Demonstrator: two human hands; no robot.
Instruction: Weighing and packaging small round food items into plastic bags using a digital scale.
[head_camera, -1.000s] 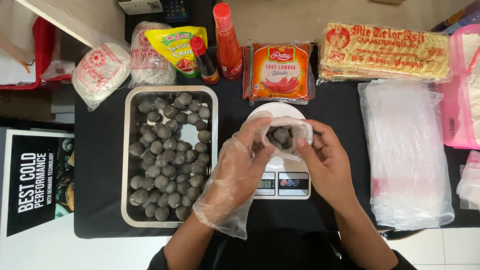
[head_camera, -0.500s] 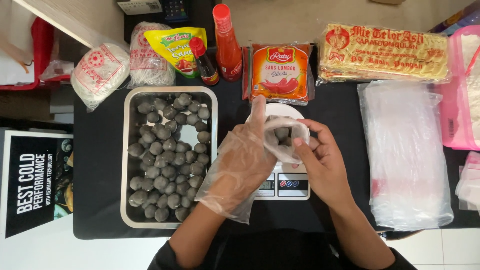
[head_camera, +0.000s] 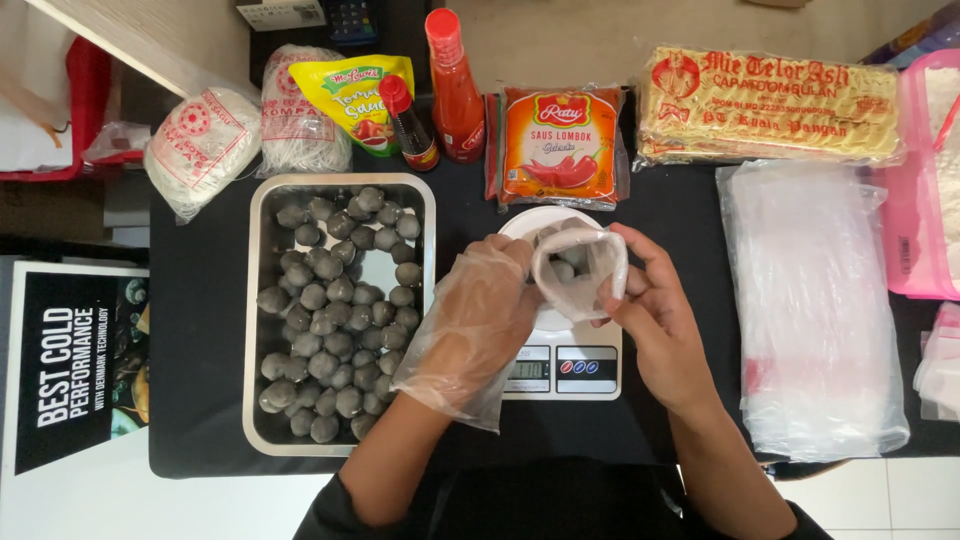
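A small clear plastic bag (head_camera: 580, 268) sits over the white plate of a digital kitchen scale (head_camera: 560, 345), holding several grey meatballs that show dimly through the film. The right hand (head_camera: 655, 320), bare, pinches the bag's rim at its near right side, thumb and fingers closed on the plastic and keeping the mouth open. The left hand (head_camera: 478, 322), in a loose transparent glove, has its fingertips curled at the bag's left edge; whether they grip the film or only press against it cannot be told, and no meatball shows between them. Just to the left, a steel tray (head_camera: 262, 300) is mostly full of grey meatballs (head_camera: 335, 320), with a bare patch near its upper middle. Judging by that, the bagging appears to be at an early stage: this bag is partly filled, and most of the tray is left. To the right lies a stack of flat clear bags (head_camera: 815, 310), beside a pink tub (head_camera: 925, 170). Along the back stand a red sauce bottle (head_camera: 455, 85), a smaller dark bottle (head_camera: 408, 122), sauce pouches, and packets of noodles (head_camera: 770, 105).
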